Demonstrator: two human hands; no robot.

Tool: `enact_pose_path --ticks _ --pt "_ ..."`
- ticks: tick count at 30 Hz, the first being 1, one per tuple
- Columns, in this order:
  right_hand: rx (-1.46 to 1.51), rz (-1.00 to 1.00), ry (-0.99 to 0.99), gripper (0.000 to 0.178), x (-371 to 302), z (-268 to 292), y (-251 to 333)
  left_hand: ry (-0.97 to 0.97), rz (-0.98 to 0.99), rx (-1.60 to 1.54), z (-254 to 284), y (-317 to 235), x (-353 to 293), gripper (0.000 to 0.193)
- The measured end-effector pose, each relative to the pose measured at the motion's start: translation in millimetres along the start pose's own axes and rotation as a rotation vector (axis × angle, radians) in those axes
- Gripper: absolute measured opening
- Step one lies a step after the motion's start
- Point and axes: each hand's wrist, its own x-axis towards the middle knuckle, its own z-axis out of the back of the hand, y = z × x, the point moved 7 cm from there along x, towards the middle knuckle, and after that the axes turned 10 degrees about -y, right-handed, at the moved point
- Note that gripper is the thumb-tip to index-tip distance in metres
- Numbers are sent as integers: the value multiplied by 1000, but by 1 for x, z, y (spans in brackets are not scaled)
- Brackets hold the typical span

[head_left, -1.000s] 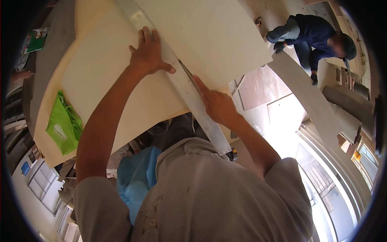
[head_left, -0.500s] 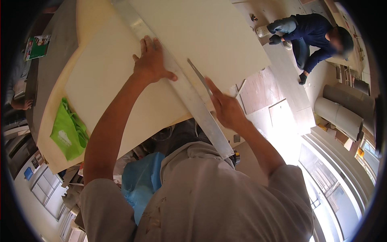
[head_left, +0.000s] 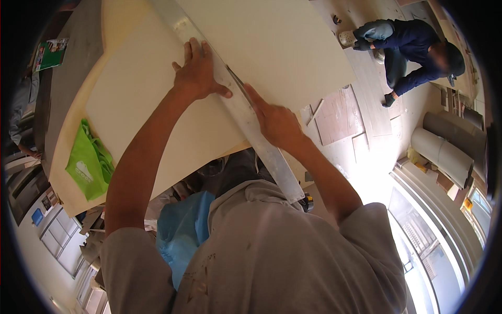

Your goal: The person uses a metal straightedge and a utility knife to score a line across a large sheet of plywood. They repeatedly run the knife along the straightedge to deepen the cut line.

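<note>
A long metal straightedge (head_left: pixel 280 175) runs slantwise over a large pale board (head_left: pixel 282 44), its near end against my shirt. My left hand (head_left: pixel 196 76) presses on the straightedge and board with its fingers spread and thumb stretched out across the metal. To its right, my right hand (head_left: pixel 280 124) is closed round a slim knife (head_left: pixel 236 77), forefinger stretched along it. The blade lies close along the right edge of the straightedge, pointing away from me. My palm hides the knife's handle.
A green bag (head_left: pixel 90 165) lies on the board's left side. A blue bag (head_left: pixel 183 225) hangs near my waist. At the far right another person (head_left: pixel 413 52) crouches on the floor, near large rolls (head_left: pixel 442 149) of material. Another person's hand shows at the left edge.
My right hand has moved left and slightly away from me, bringing the knife against the straightedge. My left hand has shifted slightly forward. The crouching person has moved a little.
</note>
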Motion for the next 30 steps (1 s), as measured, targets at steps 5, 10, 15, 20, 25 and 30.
enact_pose_path --ticks 5,10,15,20,25,30 --pt "-71 -54 116 62 -115 9 -35 -8 -6 3 2 2 -1 143" --pt "-71 -121 135 60 -164 20 -43 -48 -7 -40 2 1 1 143" --pt "253 -112 -48 55 -149 44 -39 -46 5 -49 6 2 -1 145" --pt "309 -89 -123 52 -53 64 -10 31 15 -111 -3 4 2 149" --pt "254 101 -195 51 127 22 24 82 5 -132 7 -4 -1 148" --pt "159 132 -114 52 262 -10 73 52 13 -183 11 -5 -4 147"
